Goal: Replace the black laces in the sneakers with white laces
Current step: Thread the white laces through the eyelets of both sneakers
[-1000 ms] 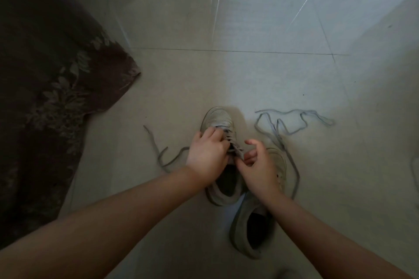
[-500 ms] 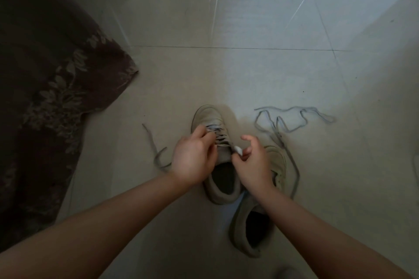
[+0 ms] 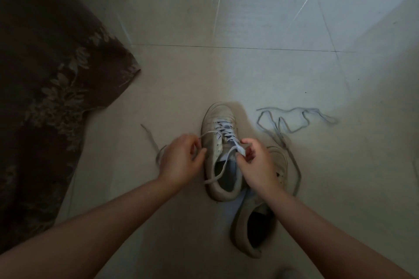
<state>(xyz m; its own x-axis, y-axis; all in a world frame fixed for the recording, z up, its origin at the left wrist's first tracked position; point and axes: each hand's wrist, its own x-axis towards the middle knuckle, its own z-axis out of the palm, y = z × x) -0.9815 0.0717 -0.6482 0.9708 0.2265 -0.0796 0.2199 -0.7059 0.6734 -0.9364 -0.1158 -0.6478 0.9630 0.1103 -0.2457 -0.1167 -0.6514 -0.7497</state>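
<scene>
On the floor, near the middle of the view:
White lace (image 3: 223, 130): threaded through the laced sneaker (image 3: 221, 149); soft, light and flat, likely slippery. Best taken close to the stiff tip.
Left hand (image 3: 181, 161): at 9 o'clock of the sneaker, fingers curled, pinching one lace strand.
Right hand (image 3: 256, 163): at 3 o'clock, pinching the other end near its tip.
Second sneaker (image 3: 256, 229): at 5 o'clock, touching the first; I see no lace in it.
Loose lace (image 3: 294, 120): at 2 o'clock, limp on the tiles.
Another loose lace (image 3: 152, 140): at 9 o'clock.
Patterned cloth (image 3: 45, 86): far at 9 o'clock.
</scene>
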